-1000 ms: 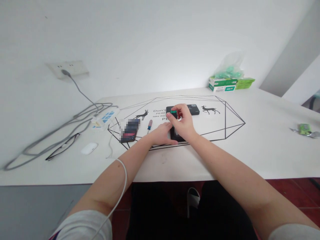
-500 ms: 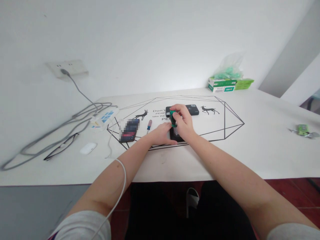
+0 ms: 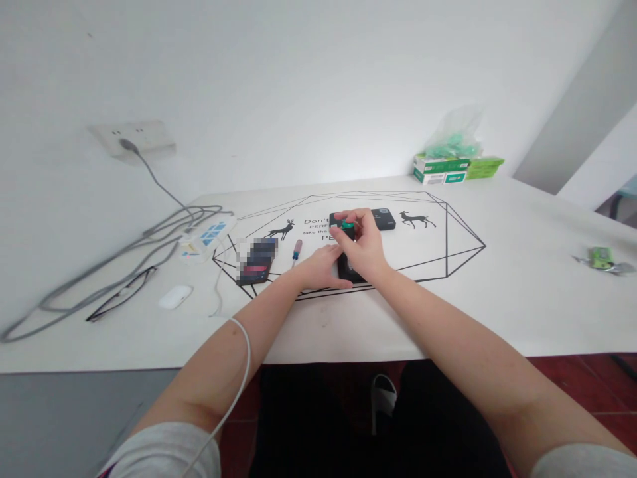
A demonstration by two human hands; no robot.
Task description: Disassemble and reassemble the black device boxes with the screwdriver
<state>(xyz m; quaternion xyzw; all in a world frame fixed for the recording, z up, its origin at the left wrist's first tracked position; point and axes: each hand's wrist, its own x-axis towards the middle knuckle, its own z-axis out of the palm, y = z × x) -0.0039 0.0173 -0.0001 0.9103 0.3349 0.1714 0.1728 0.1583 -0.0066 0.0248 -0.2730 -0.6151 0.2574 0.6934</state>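
A flat black device [image 3: 344, 272] lies on the table in front of me, largely covered by my hands. My left hand [image 3: 322, 269] grips its left side, with the thumb along the near edge. Above it, my right hand [image 3: 367, 249] has its fingers closed round the green-and-black handle of a screwdriver [image 3: 348, 226], held roughly upright. The tip of that tool is hidden behind my hand. Just behind lies another black, flat box [image 3: 385, 219], partly covered by my right fingers.
Left of my hands lie a small screwdriver [image 3: 297, 249] and a phone [image 3: 257, 261]. Farther left are a white mouse-like object [image 3: 176, 297], glasses [image 3: 121, 294] and a power strip [image 3: 209, 236] with grey cable. Green boxes [image 3: 442, 167] stand at the back right; a small green packet [image 3: 602, 257] lies far right.
My right fingers have shifted round the screwdriver handle, which now shows its green top turned and tilted differently. My left hand and the black device stay in place.
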